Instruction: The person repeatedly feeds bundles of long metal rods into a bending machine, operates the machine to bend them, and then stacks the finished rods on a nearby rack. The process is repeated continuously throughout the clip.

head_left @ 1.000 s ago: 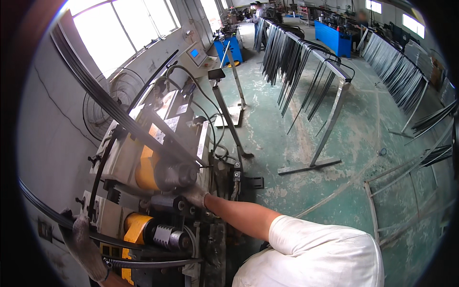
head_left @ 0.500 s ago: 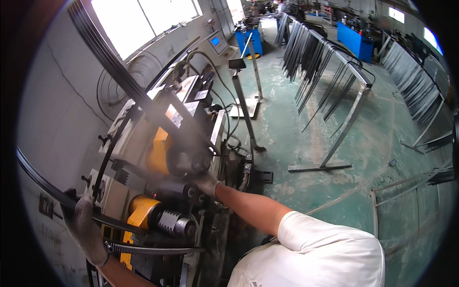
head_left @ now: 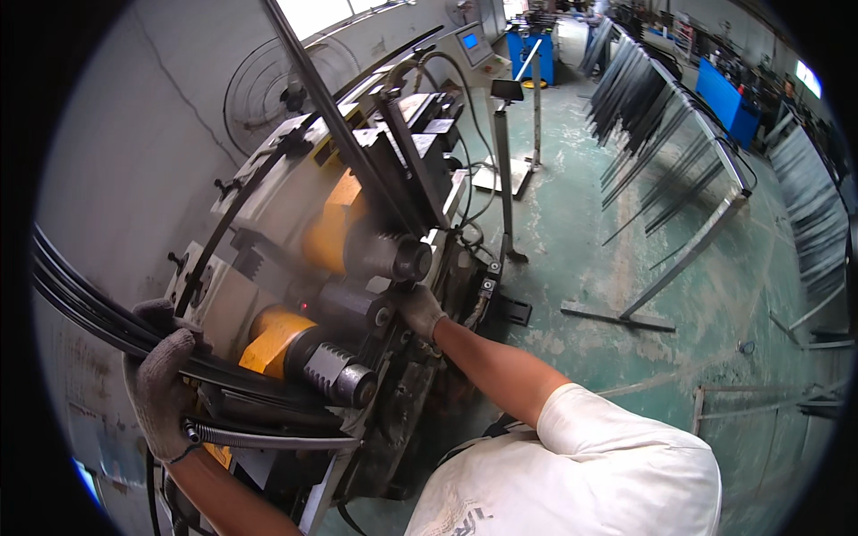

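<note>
My left hand [head_left: 163, 384], in a grey knitted glove, is wrapped round a bundle of long black metal strips or tubes [head_left: 89, 304]. The bundle runs from the left edge toward the lower yellow bracket [head_left: 275, 341] and toothed roller [head_left: 340, 375] of a machine. A ribbed metal hose [head_left: 277, 439] passes just below this hand. My right hand [head_left: 418, 313], also gloved, reaches into the machine beneath the upper roller end [head_left: 411, 259]; its fingertips are hidden, so its grip does not show. A second group of long dark bars [head_left: 335, 116] slants down from the top edge to the upper roller.
A wall fan [head_left: 286, 89] and a small control screen [head_left: 472, 41] stand beyond the machine. To its right is an upright metal post [head_left: 505, 179]. Farther right, a rack [head_left: 679, 89] carries many dark rods above the green floor [head_left: 554, 232]. Blue machines [head_left: 728, 100] stand behind.
The view has swung left, so the scene sits farther right. The slanting bars have become sharper and stand more steeply. My left hand's fingers have curled farther over the bundle.
</note>
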`<state>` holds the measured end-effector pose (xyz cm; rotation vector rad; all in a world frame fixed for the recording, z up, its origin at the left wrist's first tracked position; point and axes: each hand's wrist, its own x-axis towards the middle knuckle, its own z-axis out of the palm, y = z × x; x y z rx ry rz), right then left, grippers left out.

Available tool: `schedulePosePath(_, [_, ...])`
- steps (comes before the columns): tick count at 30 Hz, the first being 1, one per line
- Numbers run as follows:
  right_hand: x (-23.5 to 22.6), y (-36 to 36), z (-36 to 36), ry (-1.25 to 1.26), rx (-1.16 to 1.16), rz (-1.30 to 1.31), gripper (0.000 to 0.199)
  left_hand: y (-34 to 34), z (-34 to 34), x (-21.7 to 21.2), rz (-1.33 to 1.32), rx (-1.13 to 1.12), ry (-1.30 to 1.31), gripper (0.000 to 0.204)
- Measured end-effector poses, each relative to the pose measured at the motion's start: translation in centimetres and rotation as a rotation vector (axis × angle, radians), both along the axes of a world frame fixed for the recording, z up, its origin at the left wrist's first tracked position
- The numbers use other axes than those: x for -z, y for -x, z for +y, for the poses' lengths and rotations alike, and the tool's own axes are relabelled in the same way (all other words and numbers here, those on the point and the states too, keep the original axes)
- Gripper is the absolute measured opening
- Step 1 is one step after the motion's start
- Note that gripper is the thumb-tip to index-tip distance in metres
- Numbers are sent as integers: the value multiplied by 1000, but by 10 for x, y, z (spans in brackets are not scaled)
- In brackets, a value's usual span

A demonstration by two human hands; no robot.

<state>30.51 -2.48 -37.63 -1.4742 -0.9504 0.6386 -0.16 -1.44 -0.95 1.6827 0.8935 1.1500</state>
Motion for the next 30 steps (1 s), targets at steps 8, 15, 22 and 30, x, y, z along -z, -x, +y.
schedulePosePath(8, [29,-8,15,31,-37,-536,29,4,-17,-10,95,28,13,54])
schedulePosePath(15, [39,-2,18,-181,9,-613,31,3,-27,-9,75,-32,24,54])
schedulePosePath(22, [48,-5,15,-155,28,-905,44,9,-27,-10,149,-64,13,59])
schedulePosePath(30, [57,-17,16,-29,-54,-788,57,14,-19,-11,253,-45,-11,65])
